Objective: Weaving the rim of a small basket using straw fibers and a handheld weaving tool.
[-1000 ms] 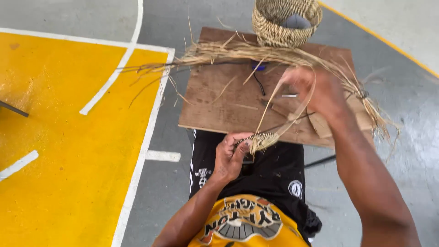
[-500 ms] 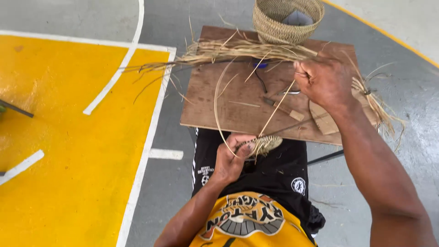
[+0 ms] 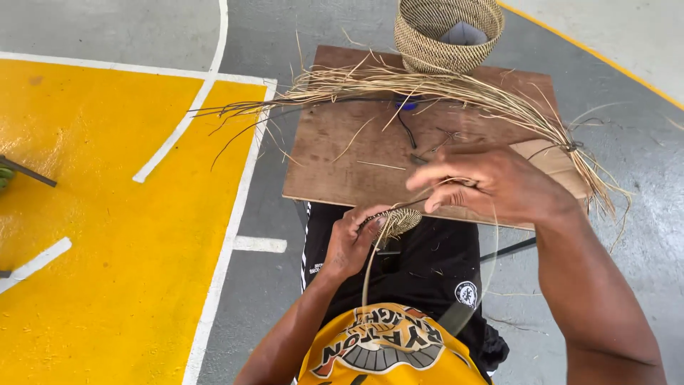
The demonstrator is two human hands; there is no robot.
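While the left hand (image 3: 350, 242) is gripping a small coiled woven piece (image 3: 397, 221) over the lap, the fingers are curling closed around its near edge, the thumb pressing on top. The woven piece is sitting just right of that hand, touching the fingertips, above the black shorts (image 3: 420, 274).

The right hand (image 3: 491, 182) is hovering just beyond and right of the woven piece, fingers bunched together and pinching a thin pale fibre strand (image 3: 370, 267). The strand is looping from the pinch down past the woven piece and toward the yellow shirt (image 3: 388, 353); a second arc of it is curving right of the hand's wrist. How tightly the pinch is closed I cannot tell exactly, but fingertips are meeting.

Beyond both hands, a brown wooden board (image 3: 342, 157) is lying on the grey floor (image 3: 627, 164). A long bundle of dry straw (image 3: 442, 89) is lying across the board's far part, its tied end trailing off right of the right hand. A woven basket (image 3: 445, 32) is standing at the board's far edge, touching the straw. A dark cord (image 3: 410, 132) is lying on the board just beyond the right hand. Well left of the left hand, yellow floor paint (image 3: 107, 235) with white lines is showing.
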